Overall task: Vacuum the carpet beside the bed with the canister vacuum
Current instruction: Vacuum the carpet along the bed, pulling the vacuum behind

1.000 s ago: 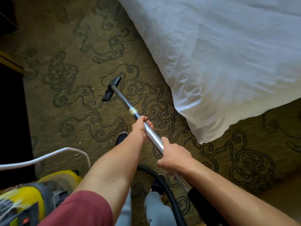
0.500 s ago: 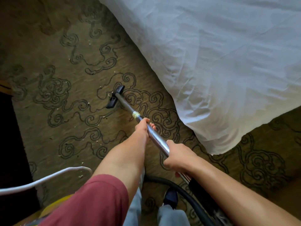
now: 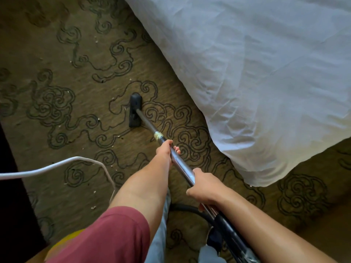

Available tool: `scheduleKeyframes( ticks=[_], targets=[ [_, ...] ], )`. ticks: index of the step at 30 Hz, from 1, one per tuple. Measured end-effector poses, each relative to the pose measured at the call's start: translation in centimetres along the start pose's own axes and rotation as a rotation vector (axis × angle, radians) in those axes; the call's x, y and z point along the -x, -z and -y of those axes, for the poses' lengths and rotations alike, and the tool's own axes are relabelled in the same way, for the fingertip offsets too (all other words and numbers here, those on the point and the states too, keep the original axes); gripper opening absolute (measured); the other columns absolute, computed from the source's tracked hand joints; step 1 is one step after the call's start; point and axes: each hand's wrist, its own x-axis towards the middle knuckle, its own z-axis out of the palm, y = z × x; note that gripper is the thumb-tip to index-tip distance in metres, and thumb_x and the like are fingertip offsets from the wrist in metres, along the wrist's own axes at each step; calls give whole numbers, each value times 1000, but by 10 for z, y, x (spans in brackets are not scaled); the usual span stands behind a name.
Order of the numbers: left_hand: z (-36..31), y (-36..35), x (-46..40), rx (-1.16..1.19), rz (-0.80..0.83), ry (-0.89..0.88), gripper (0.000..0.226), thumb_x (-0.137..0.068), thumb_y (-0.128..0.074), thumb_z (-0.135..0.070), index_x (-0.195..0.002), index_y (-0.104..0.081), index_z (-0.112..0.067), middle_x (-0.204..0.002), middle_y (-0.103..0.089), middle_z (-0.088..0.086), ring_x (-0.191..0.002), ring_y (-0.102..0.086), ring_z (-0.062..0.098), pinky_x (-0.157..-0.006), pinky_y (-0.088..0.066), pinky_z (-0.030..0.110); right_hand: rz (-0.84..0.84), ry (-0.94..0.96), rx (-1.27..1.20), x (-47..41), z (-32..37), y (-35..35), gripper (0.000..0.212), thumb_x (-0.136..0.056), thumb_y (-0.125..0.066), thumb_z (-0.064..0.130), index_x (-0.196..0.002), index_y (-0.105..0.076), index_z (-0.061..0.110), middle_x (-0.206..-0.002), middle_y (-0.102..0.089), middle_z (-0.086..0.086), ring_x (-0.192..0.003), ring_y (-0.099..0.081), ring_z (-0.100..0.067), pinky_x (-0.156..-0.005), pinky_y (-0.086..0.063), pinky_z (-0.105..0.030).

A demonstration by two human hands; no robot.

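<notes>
The white, rumpled bed cover (image 3: pixel 256 73) fills the frame from twelve to three o'clock, one bed only. The olive-brown carpet with dark scroll patterns (image 3: pixel 57 103) runs beside it from six to eleven o'clock and carries pale crumbs at nine and seven o'clock, so I judge the job partly done: the strip along the bed looks cleaner, the outer stretch is left. One chrome metal vacuum wand (image 3: pixel 180 166) rises from five o'clock to centre, ending in one flat black floor nozzle (image 3: pixel 135 110) pressed on the carpet, well apart from the bed. One white cord (image 3: pixel 49 168) loops at eight o'clock. The right hand (image 3: pixel 206 188) wraps the wand's lower shaft; the left hand (image 3: pixel 164 149) clasps it higher, both closed firmly round it.
</notes>
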Motion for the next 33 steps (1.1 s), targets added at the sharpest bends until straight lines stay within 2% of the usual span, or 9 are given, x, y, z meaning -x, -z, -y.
scheduleKeyframes(
  ticks=[4,8,11,13,15,20,23,30,33],
  targets=[
    [27,-3,-3,82,64,9,32,-96,-66,-19,-119,-59,2,-93,-61,16,-75,-65,26,-65,-59,34,-8,-1,24,-5,-28,-11,52,-86,-65,25,-132,-45,12,-124,-66,-14,-106,-72,-34,-92,-61,-45],
    [75,-1,9,94,119,17,41,-98,-65,-23,-130,-57,3,-113,-62,18,-84,-68,30,-68,-59,39,-10,-15,35,-5,-71,-29,49,-88,-65,25,-131,-46,10,-118,-69,-12,-93,-73,-30,-82,-60,-37],
    [117,-3,24,8,128,-11,23,-99,-62,-15,-117,-56,-2,-89,-59,14,-69,-61,24,-62,-55,33,-43,-41,106,6,-107,-56,51,-90,-65,31,-134,-47,10,-128,-66,-12,-105,-70,-29,-92,-56,-37],
    [132,-6,27,-60,32,-100,13,-97,-56,-4,-110,-53,-2,-73,-51,12,-58,-52,20,-54,-49,30,-70,-47,101,13,-119,-75,52,-89,-63,33,-134,-48,11,-137,-64,-13,-123,-65,-34,-100,-53,-39],
    [139,-7,26,-142,-63,-167,16,-96,-52,0,-112,-54,0,-72,-49,13,-55,-48,20,-51,-47,31,-95,-37,63,15,-123,-87,55,-88,-65,36,-134,-49,11,-138,-64,-13,-125,-64,-34,-100,-52,-39],
    [132,-10,21,-194,-113,-244,30,-94,-50,3,-124,-53,3,-79,-53,16,-53,-50,21,-52,-49,34,-122,-6,-5,8,-120,-82,56,-83,-70,38,-129,-56,10,-127,-69,-12,-113,-71,-32,-94,-59,-38],
    [125,-17,22,-201,-124,-261,18,-94,-47,4,-111,-51,-1,-65,-49,11,-49,-48,20,-48,-47,30,-91,-14,-36,6,-117,-70,55,-80,-72,33,-127,-56,8,-119,-72,-12,-101,-75,-31,-87,-63,-40],
    [86,5,10,-277,-62,-266,7,-93,-52,4,-92,-48,-1,-67,-51,15,-47,-52,22,-46,-51,30,-26,7,-158,-13,-79,-70,52,-80,-68,25,-125,-53,4,-122,-70,-18,-98,-77,-37,-85,-65,-48],
    [45,32,-3,-309,-79,-332,15,-88,-51,9,-79,-46,-2,-54,-49,14,-37,-50,20,-37,-49,25,51,26,-318,-31,-38,-84,49,-76,-68,26,-119,-54,6,-114,-71,-15,-81,-80,-29,-63,-66,-36]
  ],
)
